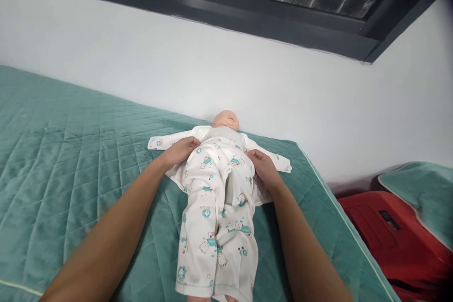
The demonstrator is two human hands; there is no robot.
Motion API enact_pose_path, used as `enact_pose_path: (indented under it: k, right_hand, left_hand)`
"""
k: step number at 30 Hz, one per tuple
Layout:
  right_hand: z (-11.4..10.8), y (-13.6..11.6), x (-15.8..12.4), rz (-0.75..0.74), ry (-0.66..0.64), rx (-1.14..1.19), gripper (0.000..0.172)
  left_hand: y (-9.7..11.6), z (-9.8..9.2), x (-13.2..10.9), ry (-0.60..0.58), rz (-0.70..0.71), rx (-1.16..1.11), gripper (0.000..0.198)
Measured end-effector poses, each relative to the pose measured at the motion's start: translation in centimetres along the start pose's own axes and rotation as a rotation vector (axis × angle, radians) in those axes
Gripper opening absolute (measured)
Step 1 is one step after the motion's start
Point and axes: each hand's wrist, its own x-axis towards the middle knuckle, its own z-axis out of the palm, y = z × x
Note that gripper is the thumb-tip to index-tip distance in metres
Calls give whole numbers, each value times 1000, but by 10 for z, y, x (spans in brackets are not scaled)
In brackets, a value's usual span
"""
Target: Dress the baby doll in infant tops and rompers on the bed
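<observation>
A baby doll [226, 120] lies on its back on a green quilted bed [71, 151], head towards the wall. It wears white printed trousers [215, 226], and a white printed top [264, 193] lies spread open under it with sleeves out to both sides. My left hand [181, 149] grips the top's left edge by the doll's chest, fingers curled on the cloth. At the doll's other side my right hand [264, 167] is closed on the right edge of the top.
A white wall runs behind the bed, with a dark window frame [247, 9] above. Past the bed's right edge stand a red case [389, 236] and another green quilted piece [421, 193].
</observation>
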Motion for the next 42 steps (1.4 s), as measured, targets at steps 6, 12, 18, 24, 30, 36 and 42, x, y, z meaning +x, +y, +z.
enact_pose_path:
  k: [6, 12, 18, 24, 30, 36, 42]
  right_hand:
    - [-17, -10, -19, 37, -260, -114, 18]
    - [-9, -3, -13, 91, -123, -341, 19]
    - [-2, 1, -7, 52, -71, -357, 13]
    - [1, -6, -11, -51, -68, -301, 3]
    - [8, -10, -18, 6, -81, -38, 17]
    - [13, -3, -17, 75, -47, 147, 24]
    - [9, -4, -18, 78, -159, 153, 24]
  left_hand:
    - [8, -6, -12, -82, 83, 297, 20]
    - [5, 6, 0, 109, 79, 613, 22]
    - [10, 5, 2, 98, 110, 588, 19]
    - [18, 5, -11, -121, 26, 171, 33]
    - [11, 8, -11, -147, -2, -119, 36]
    - [5, 12, -6, -78, -15, -305, 25]
    - [9, 9, -11, -155, 60, -103, 35]
